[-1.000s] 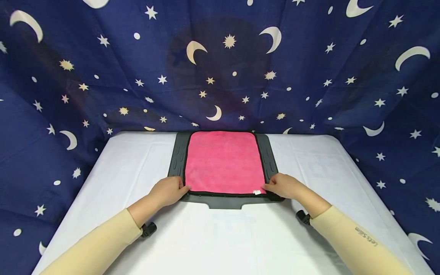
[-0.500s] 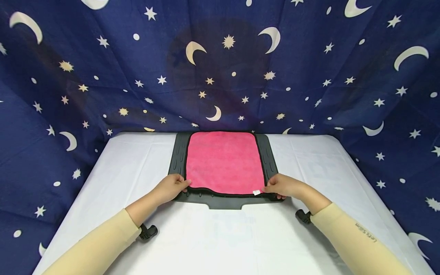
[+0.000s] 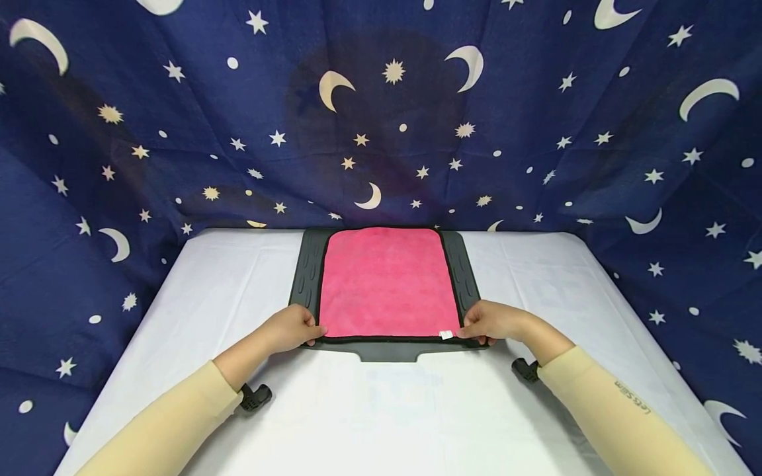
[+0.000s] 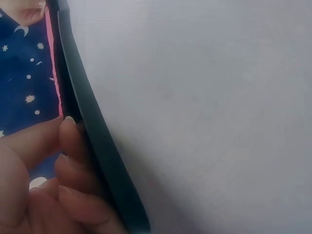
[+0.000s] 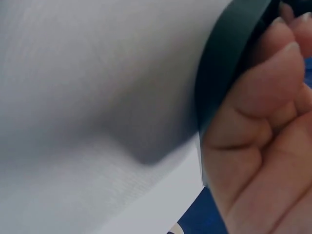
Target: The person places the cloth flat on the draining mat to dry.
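A pink cloth with a black border lies spread flat over a dark grey tray. Its near left corner is pinched by my left hand, thumb on top. At the near right corner, beside a small white tag, my right hand pinches the cloth the same way. In the left wrist view the curled fingers lie against the tray's edge. The right wrist view has the right fingers curled next to the tray's rim; the cloth is hidden there.
The tray stands on a table with a white cover, close to its far edge. A tab sticks out from the tray's near side. Behind hangs a dark blue curtain with moons and stars.
My left hand lifted the near left corner of the cloth slightly half a second ago and has now lowered it toward me, so the near edge lies straight. The right hand has hardly moved.
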Available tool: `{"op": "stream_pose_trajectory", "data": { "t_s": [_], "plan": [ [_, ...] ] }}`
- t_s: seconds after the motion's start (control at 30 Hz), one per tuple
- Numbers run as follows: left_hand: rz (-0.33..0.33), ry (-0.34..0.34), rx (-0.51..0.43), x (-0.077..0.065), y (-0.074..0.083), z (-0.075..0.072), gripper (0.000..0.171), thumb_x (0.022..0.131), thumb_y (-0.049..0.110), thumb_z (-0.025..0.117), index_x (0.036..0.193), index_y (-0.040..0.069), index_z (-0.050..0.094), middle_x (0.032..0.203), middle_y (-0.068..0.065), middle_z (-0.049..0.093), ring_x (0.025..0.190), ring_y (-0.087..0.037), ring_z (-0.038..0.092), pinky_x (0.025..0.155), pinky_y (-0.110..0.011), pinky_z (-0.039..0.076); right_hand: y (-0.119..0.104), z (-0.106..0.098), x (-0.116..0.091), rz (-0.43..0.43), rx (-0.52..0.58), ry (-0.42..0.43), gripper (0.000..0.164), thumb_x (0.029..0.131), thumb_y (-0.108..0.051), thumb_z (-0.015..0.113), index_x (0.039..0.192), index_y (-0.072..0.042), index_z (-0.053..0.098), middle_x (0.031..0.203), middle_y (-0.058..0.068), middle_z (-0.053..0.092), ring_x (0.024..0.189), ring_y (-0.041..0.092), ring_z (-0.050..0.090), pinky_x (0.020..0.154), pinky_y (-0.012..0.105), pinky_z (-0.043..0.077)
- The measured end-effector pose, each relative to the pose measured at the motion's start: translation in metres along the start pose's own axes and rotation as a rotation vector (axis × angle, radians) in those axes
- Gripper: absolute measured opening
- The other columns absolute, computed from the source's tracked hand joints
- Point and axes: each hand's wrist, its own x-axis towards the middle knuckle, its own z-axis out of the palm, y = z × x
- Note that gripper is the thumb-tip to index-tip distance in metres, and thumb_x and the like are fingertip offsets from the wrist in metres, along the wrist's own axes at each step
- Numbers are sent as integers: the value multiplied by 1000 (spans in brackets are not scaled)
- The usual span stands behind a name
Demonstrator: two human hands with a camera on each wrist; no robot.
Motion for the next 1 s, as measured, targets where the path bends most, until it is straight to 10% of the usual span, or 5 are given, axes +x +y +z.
{"op": "stream_pose_trajectory", "data": {
  "t_s": [0.33,1.0],
  "plan": [
    [-7,-27,19,-3,-1,-3,42,96,28,69,59,11,57,58,-1,61,47,-8,32,47,-24,27,-1,-2,-1,-51,-9,-87,41,95,-22,70,61,-14,49,59,-3,52,56,10,46,54,26,43],
    [-27,118,148,-7,-1,-8,38,94,38,70,67,14,57,61,3,57,55,-13,48,54,-29,40,-7,-23,-12,-50,-112,49,24,95,-19,69,81,0,64,66,3,55,60,14,49,55,28,44]
  ]
}}
